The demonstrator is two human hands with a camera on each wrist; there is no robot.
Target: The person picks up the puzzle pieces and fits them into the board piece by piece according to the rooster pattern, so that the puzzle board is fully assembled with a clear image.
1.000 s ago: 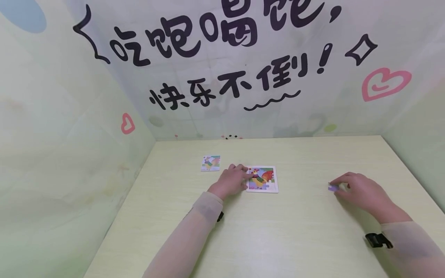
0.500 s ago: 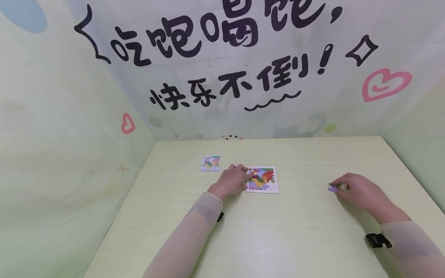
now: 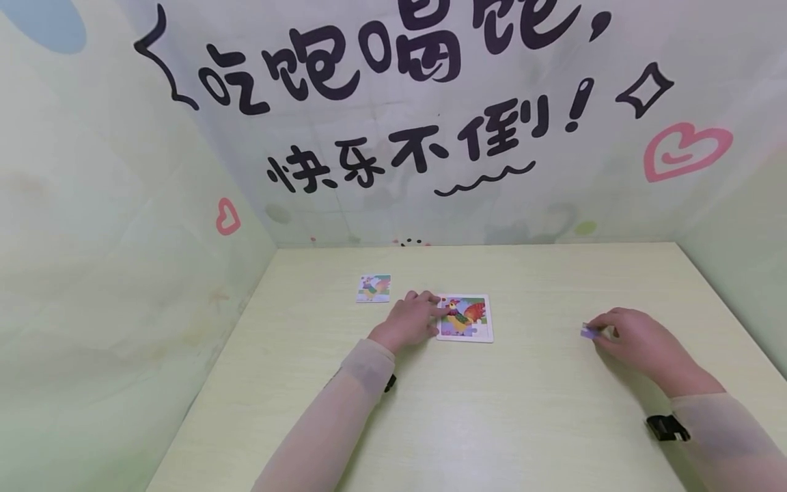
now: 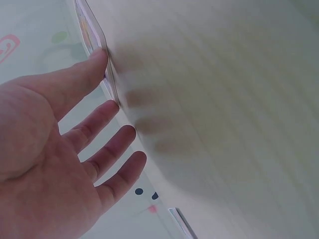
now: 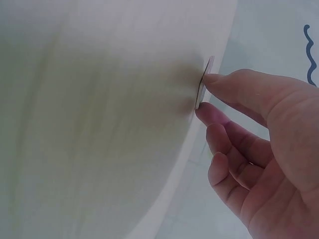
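Observation:
A rooster jigsaw puzzle in a white frame lies flat near the table's middle, with a pale gap at its lower right corner. My left hand rests at the frame's left side, fingers extended. In the left wrist view its thumb touches the puzzle's edge. Well to the right, my right hand pinches a small purplish puzzle piece between thumb and forefinger. Seen from the right wrist, this thin piece is at the tabletop, and the other fingers are curled.
A small square rooster picture card lies behind and left of the left hand. The pale wooden table is bounded by printed cloth walls at the back and both sides. A black strap is on the right wrist.

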